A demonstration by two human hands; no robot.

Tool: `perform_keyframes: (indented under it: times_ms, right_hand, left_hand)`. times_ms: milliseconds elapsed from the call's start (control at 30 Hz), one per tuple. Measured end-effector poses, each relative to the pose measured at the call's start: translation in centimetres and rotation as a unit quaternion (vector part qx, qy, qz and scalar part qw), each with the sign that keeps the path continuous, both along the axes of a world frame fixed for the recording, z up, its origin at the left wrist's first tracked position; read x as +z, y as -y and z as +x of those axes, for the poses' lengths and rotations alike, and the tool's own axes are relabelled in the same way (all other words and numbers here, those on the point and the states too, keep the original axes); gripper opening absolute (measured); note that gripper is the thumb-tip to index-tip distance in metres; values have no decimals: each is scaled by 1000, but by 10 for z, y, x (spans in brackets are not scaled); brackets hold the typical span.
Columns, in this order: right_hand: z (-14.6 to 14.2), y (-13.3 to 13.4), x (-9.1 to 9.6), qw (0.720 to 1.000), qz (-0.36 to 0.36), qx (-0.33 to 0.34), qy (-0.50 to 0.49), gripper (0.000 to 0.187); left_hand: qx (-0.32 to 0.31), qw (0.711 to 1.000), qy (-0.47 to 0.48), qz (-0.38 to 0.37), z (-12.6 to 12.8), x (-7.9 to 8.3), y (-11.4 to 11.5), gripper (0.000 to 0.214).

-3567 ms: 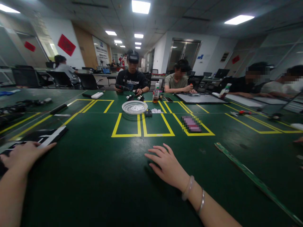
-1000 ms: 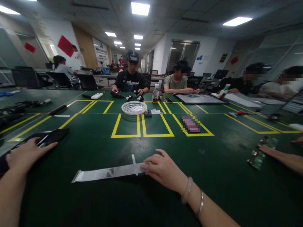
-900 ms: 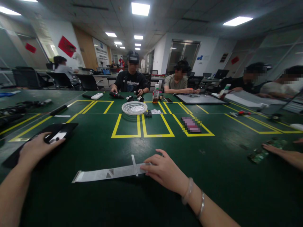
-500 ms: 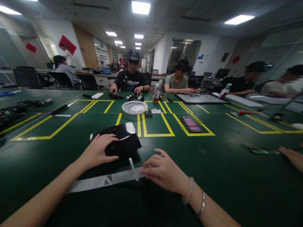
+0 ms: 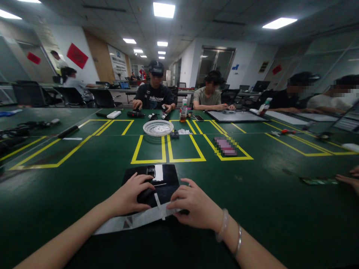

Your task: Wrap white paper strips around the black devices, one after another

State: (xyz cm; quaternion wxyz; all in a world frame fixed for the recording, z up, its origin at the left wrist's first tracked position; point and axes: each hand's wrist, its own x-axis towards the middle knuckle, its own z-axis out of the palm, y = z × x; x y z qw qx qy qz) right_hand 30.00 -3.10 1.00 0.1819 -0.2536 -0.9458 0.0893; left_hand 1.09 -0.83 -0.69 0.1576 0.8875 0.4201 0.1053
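Observation:
A flat black panel [image 5: 171, 184] with a white patch [image 5: 158, 173] near its far edge lies in front of me. My left hand [image 5: 134, 192] is over its left part, fingers curved round a dark raised piece of it. A long whitish flat ribbon cable [image 5: 116, 224] with fine lines and a dark triangular mark runs across the near side of the panel. My right hand [image 5: 190, 203] pinches its right end between thumb and fingers. A short pale strip [image 5: 157, 201] crosses the cable just left of those fingertips.
Beyond the panel are a white round basket [image 5: 158, 128], a small dark part [image 5: 175, 134] and a drink bottle [image 5: 183, 112]. A pixelated pinkish object [image 5: 226, 146] lies to the right. At far right, another person's hand [image 5: 346, 179] is by a green board [image 5: 316, 181].
My left hand has brought the black panel right and nearer, from tilted to lying flatter, under the ribbon cable. My right hand keeps its pinch almost in place.

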Motion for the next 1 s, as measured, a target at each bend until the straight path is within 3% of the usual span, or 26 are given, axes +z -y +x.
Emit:
perform_keyframes:
  times_ms: [100,267,433,600,867,1000]
  right_hand:
    - [1,0,1,1000,-1,-17,15,25]
    - [4,-2,4,996,21,-68,47,29]
    - [3,-3,5,992,31,-105,70,29]
    - [2,-4,3,987,41,-118,104,39]
    - [0,-2,-3,984,31,-127,118,48]
    - [-1,2,0,983,32,-140,117,42]
  left_hand:
    - [-15,1000,-3,-14,-4,1,-1,17]
    - [-8,1000,-7,0,-8,11,1,24]
    - [70,996,-44,15,-5,14,2,32]
    - [144,985,-91,-22,-1,11,2,37]
    - [184,975,-123,-33,5,13,4,34]
    - [195,969,-153,-21,8,17,6,39]
